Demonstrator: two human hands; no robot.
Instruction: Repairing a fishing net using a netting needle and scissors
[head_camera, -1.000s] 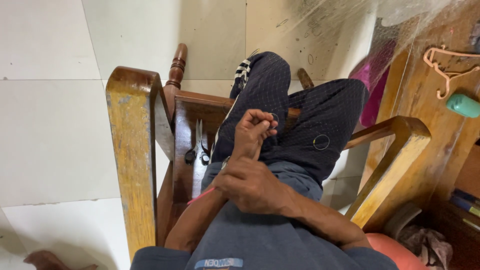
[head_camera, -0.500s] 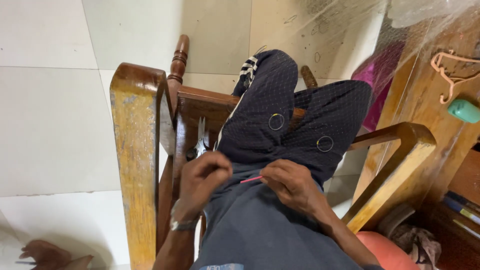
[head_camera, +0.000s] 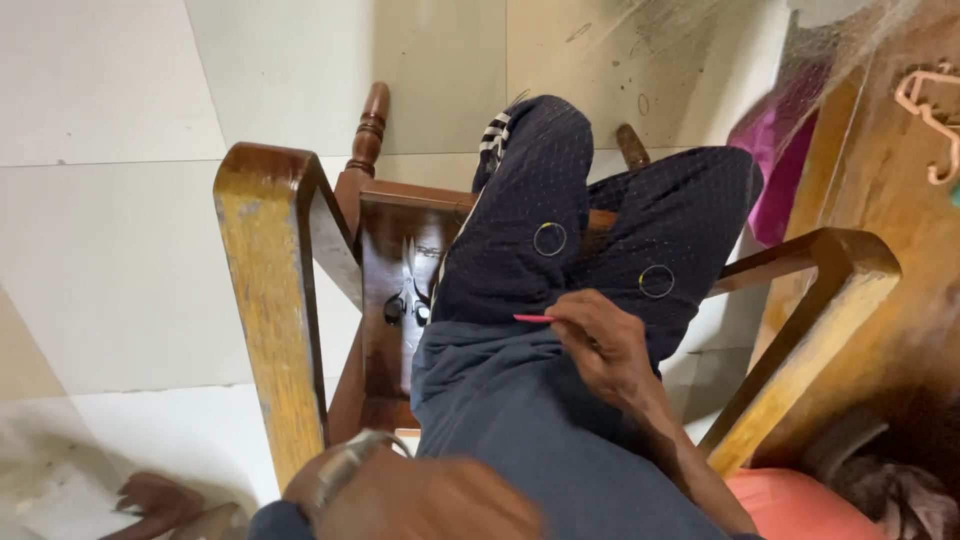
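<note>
Pale floor tiles (head_camera: 120, 230) with thin grout lines fill the background; glossy, a few dark specks near the top. Person seated in a wooden chair (head_camera: 262, 290), varnished dark brown, yellow wear on the armrest tops, one turned spindle visible.

Right hand (head_camera: 605, 345): fingertips pinched on a thin red stick (head_camera: 533, 318), held just above the lap, its free end pointing toward the left thigh. Grip is a fine pinch at one end, rest of the stick clear of the hand. Whether it is a needle, hook or pencil I cannot tell.

Left hand (head_camera: 420, 500): blurred at the bottom edge, metal watch on the wrist. Open or closed, cannot tell; nothing seen in it.

Handling judgement: the stick looks light, rigid, narrow and probably smooth, so likely to roll or slip between fingers. Best held near the end with thumb and two fingertips, as now.

Two small rings (head_camera: 549, 239) lie on the dark dotted trousers (head_camera: 530, 200), one per thigh, apart from each other. Thin, round, light; they could slide off the soft cloth. Take by the rim.

Small dark scissors (head_camera: 408, 300) rest on the seat beside the left leg. Grey shirt below is soft, creased.
</note>
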